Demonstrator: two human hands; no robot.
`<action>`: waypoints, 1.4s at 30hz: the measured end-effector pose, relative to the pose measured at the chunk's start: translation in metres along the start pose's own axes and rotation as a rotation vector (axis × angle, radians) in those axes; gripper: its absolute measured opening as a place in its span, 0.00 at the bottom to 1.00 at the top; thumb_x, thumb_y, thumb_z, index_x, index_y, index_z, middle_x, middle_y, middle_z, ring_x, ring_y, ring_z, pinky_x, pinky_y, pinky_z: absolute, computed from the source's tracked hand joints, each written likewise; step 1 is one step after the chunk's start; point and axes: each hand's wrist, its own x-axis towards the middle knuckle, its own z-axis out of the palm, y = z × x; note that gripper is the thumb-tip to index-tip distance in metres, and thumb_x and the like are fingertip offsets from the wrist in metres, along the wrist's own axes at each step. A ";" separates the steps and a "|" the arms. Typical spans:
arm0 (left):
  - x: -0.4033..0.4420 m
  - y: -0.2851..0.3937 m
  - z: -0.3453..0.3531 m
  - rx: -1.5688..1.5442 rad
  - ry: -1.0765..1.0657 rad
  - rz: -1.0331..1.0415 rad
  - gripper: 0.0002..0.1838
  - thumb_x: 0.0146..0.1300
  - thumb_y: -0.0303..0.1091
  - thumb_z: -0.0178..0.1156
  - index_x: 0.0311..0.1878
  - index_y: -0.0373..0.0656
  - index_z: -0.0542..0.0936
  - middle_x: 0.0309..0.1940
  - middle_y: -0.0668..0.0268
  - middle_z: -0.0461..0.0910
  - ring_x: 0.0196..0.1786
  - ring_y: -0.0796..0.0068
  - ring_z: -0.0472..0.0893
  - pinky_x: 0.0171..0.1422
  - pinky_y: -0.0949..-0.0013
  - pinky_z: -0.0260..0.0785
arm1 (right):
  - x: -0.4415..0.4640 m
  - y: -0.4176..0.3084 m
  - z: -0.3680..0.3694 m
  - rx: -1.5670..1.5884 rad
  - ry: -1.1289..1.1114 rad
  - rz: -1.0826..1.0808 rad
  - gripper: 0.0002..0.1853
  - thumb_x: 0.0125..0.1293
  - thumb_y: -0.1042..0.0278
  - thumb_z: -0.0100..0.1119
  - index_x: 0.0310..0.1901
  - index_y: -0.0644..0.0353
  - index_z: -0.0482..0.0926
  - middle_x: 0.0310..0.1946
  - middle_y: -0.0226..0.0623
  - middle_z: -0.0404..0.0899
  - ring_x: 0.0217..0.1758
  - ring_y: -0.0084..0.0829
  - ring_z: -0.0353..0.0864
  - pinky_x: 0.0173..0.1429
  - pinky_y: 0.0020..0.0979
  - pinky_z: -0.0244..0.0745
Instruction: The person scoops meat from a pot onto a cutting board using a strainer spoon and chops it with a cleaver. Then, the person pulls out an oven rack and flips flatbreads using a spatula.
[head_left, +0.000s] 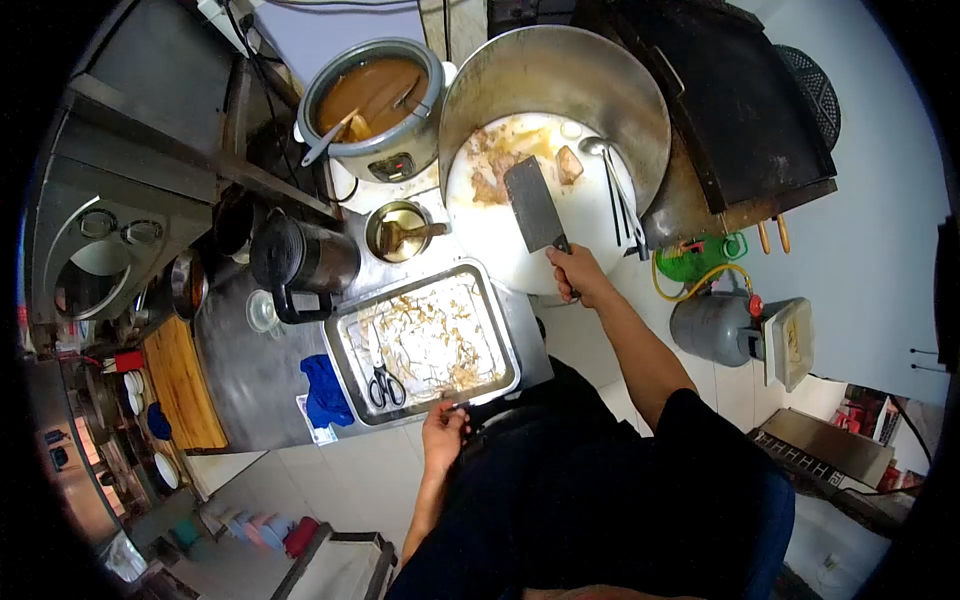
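Observation:
My right hand (577,274) grips the black handle of a cleaver (534,204). The dark blade is over a round white cutting board (505,245), beside chopped meat scraps (488,188). A larger meat chunk (569,166) lies to the right of the blade, near a metal spoon (594,147) and dark chopsticks (612,205). Down by the near edge of a metal tray (508,340), my left hand (443,433) has its fingers curled; whether it holds anything is unclear. Scattered food scraps and black-handled scissors (385,388) lie in the tray.
A tall curved metal wall (550,65) surrounds the board's far side. Left of it stand a cooker of brown broth (365,90), a small pot (400,230) with a brush and a dark jug (300,260). A blue cloth (325,388) lies beside the tray; a gas cylinder (710,330) stands right.

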 end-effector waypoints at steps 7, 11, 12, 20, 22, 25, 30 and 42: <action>-0.014 0.010 0.005 0.035 0.016 -0.031 0.17 0.71 0.31 0.61 0.59 0.38 0.73 0.34 0.66 0.82 0.29 0.80 0.79 0.27 0.75 0.69 | 0.000 0.011 -0.006 0.201 -0.043 0.056 0.17 0.73 0.54 0.60 0.33 0.56 0.70 0.17 0.27 0.67 0.11 0.23 0.64 0.13 0.31 0.61; -0.005 0.006 0.004 0.005 0.009 0.052 0.17 0.71 0.31 0.62 0.60 0.38 0.73 0.33 0.66 0.82 0.29 0.79 0.79 0.26 0.74 0.68 | -0.019 0.028 -0.018 0.297 -0.028 0.100 0.17 0.73 0.53 0.60 0.32 0.55 0.70 0.17 0.27 0.68 0.11 0.24 0.64 0.13 0.31 0.61; -0.004 0.007 0.003 0.012 -0.013 0.002 0.17 0.72 0.32 0.61 0.60 0.38 0.72 0.33 0.65 0.82 0.29 0.79 0.79 0.26 0.74 0.68 | -0.023 0.023 -0.016 0.251 -0.014 0.100 0.17 0.73 0.54 0.59 0.32 0.56 0.70 0.17 0.27 0.68 0.11 0.24 0.64 0.13 0.32 0.61; 0.007 0.006 0.010 0.032 -0.032 -0.015 0.17 0.72 0.32 0.61 0.60 0.38 0.73 0.35 0.65 0.83 0.28 0.78 0.80 0.27 0.73 0.69 | 0.012 0.015 -0.017 0.295 -0.122 0.083 0.16 0.73 0.56 0.59 0.32 0.57 0.70 0.17 0.28 0.68 0.10 0.24 0.63 0.12 0.33 0.59; 0.004 0.001 0.006 0.021 -0.039 0.035 0.17 0.72 0.32 0.61 0.59 0.39 0.73 0.34 0.65 0.83 0.28 0.78 0.80 0.26 0.73 0.69 | -0.016 0.022 -0.020 0.231 -0.006 0.117 0.17 0.73 0.57 0.59 0.30 0.57 0.70 0.17 0.28 0.68 0.10 0.23 0.63 0.12 0.32 0.60; 0.002 0.006 0.009 0.023 0.004 -0.023 0.15 0.72 0.31 0.61 0.59 0.39 0.74 0.34 0.65 0.83 0.28 0.79 0.79 0.26 0.74 0.68 | -0.035 -0.002 -0.013 0.220 -0.024 0.112 0.17 0.73 0.57 0.59 0.30 0.58 0.70 0.16 0.28 0.68 0.10 0.23 0.63 0.12 0.32 0.62; 0.008 -0.010 0.005 0.044 -0.045 0.117 0.14 0.72 0.29 0.61 0.56 0.36 0.73 0.34 0.63 0.83 0.28 0.77 0.80 0.28 0.73 0.70 | 0.006 0.007 -0.006 0.239 -0.083 0.101 0.18 0.73 0.55 0.59 0.30 0.56 0.70 0.17 0.28 0.67 0.12 0.23 0.64 0.13 0.32 0.61; -0.006 0.022 0.016 0.100 -0.007 0.011 0.15 0.72 0.30 0.60 0.57 0.36 0.73 0.34 0.65 0.82 0.28 0.78 0.79 0.27 0.73 0.68 | 0.027 -0.003 -0.015 0.342 -0.114 0.020 0.17 0.73 0.52 0.58 0.32 0.54 0.70 0.15 0.27 0.67 0.10 0.23 0.64 0.14 0.33 0.62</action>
